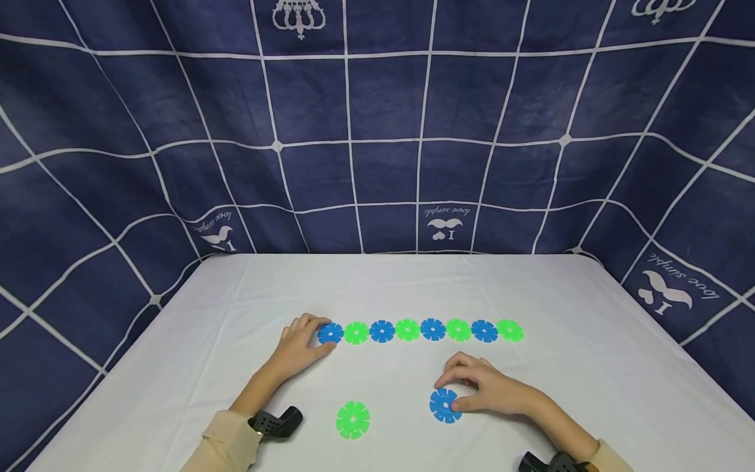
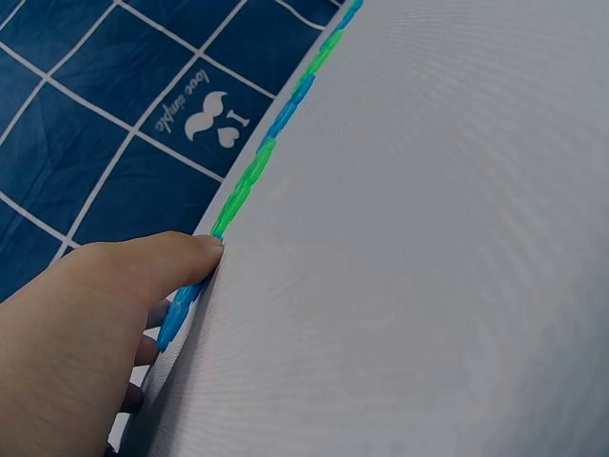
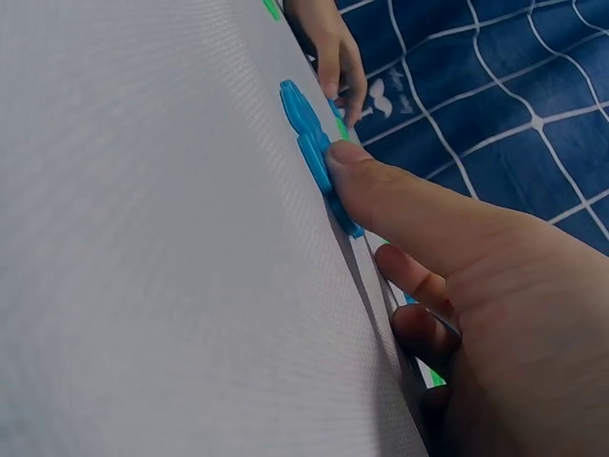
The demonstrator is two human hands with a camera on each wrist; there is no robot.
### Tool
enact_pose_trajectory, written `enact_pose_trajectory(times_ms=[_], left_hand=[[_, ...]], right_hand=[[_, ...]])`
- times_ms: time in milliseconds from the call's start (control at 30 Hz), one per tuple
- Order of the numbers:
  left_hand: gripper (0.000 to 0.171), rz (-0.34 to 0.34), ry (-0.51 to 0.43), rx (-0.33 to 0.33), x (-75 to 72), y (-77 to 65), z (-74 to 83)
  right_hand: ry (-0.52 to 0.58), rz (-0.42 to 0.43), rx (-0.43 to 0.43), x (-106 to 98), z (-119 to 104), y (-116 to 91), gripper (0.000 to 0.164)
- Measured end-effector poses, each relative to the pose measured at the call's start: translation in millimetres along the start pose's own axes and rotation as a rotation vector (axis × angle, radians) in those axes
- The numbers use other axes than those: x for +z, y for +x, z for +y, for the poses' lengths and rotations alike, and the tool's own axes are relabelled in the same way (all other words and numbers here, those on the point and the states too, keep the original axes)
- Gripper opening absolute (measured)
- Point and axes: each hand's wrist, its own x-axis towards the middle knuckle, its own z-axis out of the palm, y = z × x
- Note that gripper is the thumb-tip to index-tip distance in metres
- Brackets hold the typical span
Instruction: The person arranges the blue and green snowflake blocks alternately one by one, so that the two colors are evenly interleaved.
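Observation:
A straight row of notched plastic discs, blue and green by turns, lies across the white table. At its left end is a blue disc [image 1: 330, 333], which my left hand [image 1: 299, 347] holds between the thumb at the near edge and fingers at the far edge. In the left wrist view the thumb [image 2: 205, 257] rests right at the row. Closer to me, my right hand [image 1: 486, 387] pinches a separate blue disc [image 1: 445, 406] by its edges, the thumb over its right side. That blue disc [image 3: 309, 143] leans a little in the right wrist view.
A loose green disc [image 1: 352, 420] lies on the near part of the white-covered table [image 1: 236, 367], between the two forearms. The row ends on the right with a green disc [image 1: 510, 331]. Behind the table hangs a dark blue checked curtain [image 1: 383, 170].

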Motion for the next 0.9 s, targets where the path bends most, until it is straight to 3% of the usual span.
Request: enact_pose_trajectory(times_ms=[500, 700, 900], left_hand=[[0.054, -0.005, 0.005, -0.008, 2.0, 0.2, -1.1], [0.053, -0.004, 0.006, -0.004, 1.7, 0.9, -1.1], [0.052, -0.001, 0.007, -0.002, 1.2, 1.2, -0.8]], right_hand=[[0.063, 0.009, -0.031, 1, 6, 2, 0.025], [0.008, -0.016, 0.038, -2, -1, 1, 0.033], [-0.040, -0.055, 0.036, -5, -6, -1, 0.039]])
